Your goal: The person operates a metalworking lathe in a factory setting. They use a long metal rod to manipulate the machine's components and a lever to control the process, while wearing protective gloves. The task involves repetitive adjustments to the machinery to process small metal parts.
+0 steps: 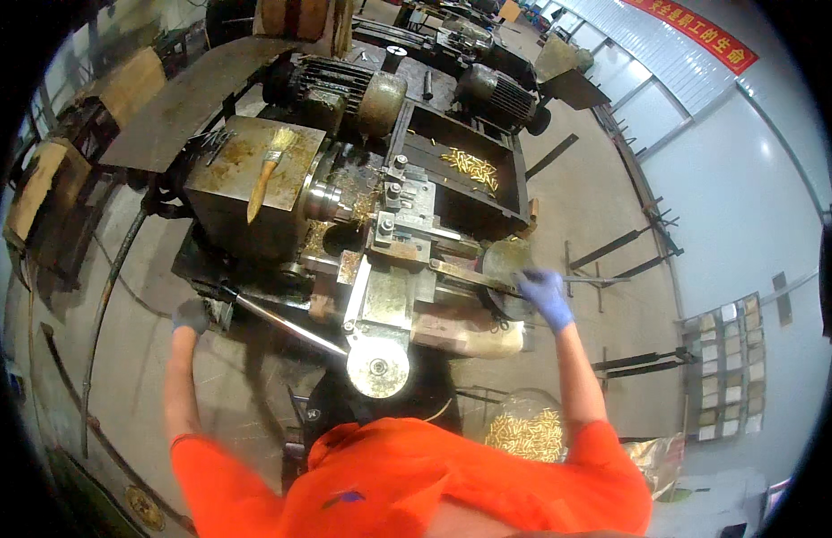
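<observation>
Left hand in dark glove [191,316] gripping long steel lever [286,327] at 9 o'clock, right hand in blue glove [545,296] closed on flat metal handle [474,274] at 3 o'clock of grimy lathe carriage [389,296]; seemingly mid machining cycle, next needing steady feed.

Daylight came in from two o'clock, where the pale corrugated wall panels [653,67] were washed out near white. The round silvery metal handwheel [377,366] at six o'clock caught a soft glare. Toward nine o'clock the dusty concrete floor [138,341] lay dimmer, crossed by thin shadows. Fisheye bending curved straight edges near the rim, and a black vignette ringed the frame. Detail was soft overall, and the blue-gloved right hand [546,296] looked slightly smeared
</observation>
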The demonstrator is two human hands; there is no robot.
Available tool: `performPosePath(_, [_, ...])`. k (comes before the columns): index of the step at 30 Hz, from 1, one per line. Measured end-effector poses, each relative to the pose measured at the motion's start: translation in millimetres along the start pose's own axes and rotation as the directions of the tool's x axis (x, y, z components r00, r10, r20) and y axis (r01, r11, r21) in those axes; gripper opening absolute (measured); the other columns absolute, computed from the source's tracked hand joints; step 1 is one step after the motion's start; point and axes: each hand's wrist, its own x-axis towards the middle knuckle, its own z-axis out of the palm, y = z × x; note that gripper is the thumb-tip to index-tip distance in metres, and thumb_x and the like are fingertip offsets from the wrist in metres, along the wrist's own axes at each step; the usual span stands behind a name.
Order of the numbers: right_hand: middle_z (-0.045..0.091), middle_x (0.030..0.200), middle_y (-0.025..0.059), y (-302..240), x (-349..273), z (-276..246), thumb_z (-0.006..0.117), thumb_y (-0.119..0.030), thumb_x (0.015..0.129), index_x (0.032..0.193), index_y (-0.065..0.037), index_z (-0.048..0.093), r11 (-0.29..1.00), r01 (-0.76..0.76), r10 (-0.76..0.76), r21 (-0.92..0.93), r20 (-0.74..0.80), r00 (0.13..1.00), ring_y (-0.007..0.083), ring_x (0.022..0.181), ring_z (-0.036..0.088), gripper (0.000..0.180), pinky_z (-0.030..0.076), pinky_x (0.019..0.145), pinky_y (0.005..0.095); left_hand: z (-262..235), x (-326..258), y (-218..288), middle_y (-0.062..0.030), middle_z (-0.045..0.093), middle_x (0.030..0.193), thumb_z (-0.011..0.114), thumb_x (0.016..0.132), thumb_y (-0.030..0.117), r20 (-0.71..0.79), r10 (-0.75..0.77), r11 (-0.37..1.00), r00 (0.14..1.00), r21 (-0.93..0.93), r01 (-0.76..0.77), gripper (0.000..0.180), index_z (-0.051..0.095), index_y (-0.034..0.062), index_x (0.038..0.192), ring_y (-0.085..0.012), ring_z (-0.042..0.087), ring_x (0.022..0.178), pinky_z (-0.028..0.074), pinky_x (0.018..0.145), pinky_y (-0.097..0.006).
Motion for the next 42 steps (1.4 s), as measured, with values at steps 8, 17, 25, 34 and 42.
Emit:
performPosePath(8, [0.052,0.127,0.0137,-98.3,117.3,66.3,0.065,-0.039,0.074,0.114,-0.004,0.060,0.908,0.386,-0.420,0.165,0.371,0.828,0.0270,0.111,0.054,0.053,0.040,0.094,0.0305,-132.4,-31.0,107.3,-0.0177,0.063,0.095,0.057,0.080,0.028,-0.485,0.158,0.734,0.860,-0.525,-0.431,0.028,0.065,0.0044,0.093,-0.0342,0.059,0.089,0.047,0.077,-0.041])
performPosePath(17, [0.048,0.129,0.0160,-118.4,120.4,60.5,0.067,-0.035,0.075,0.120,-0.002,0.053,0.833,0.523,-0.463,-0.177,0.293,0.837,0.0255,0.117,0.049,0.058,0.039,0.098,0.0312,-145.8,-60.4,154.1,-0.0145,0.063,0.077,0.057,0.075,0.026,-0.575,-0.024,0.905,0.818,-0.360,-0.226,0.017,0.066,0.0115,0.072,-0.0352,0.060,0.073,0.048,0.065,-0.045])
performPosePath(25, [0.050,0.129,0.0153,-185.9,165.7,80.4,0.067,-0.033,0.077,0.118,-0.008,0.058,0.754,0.584,-0.654,0.302,0.248,0.715,0.0256,0.115,0.051,0.050,0.039,0.097,0.0316,-138.1,-56.7,150.7,-0.0155,0.062,0.074,0.057,0.076,0.025,-0.621,-0.027,0.891,0.783,-0.370,-0.263,0.016,0.065,0.0109,0.074,-0.0356,0.060,0.072,0.048,0.064,-0.046])
performPosePath(34, [0.064,0.104,0.0143,-212.4,174.8,84.2,0.069,-0.044,0.067,0.090,-0.007,0.069,0.904,0.426,-0.394,0.019,0.422,0.817,0.0258,0.099,0.059,0.044,0.046,0.084,0.0330,-142.1,-59.8,151.3,-0.0150,0.062,0.072,0.055,0.077,0.027,-0.593,-0.051,0.907,0.803,-0.364,-0.211,0.019,0.062,0.0099,0.070,-0.0360,0.060,0.071,0.048,0.063,-0.047])
performPosePath(42, [0.057,0.119,0.0155,-229.8,149.1,108.8,0.061,-0.054,0.069,0.100,-0.004,0.066,0.611,0.711,-0.512,-0.348,0.512,0.690,0.0328,0.117,0.047,0.059,0.032,0.101,0.0460,-136.5,-56.6,148.3,-0.0158,0.062,0.073,0.055,0.077,0.026,-0.644,-0.036,0.902,0.764,-0.350,-0.252,0.019,0.063,0.0096,0.070,-0.0365,0.060,0.071,0.048,0.064,-0.047])
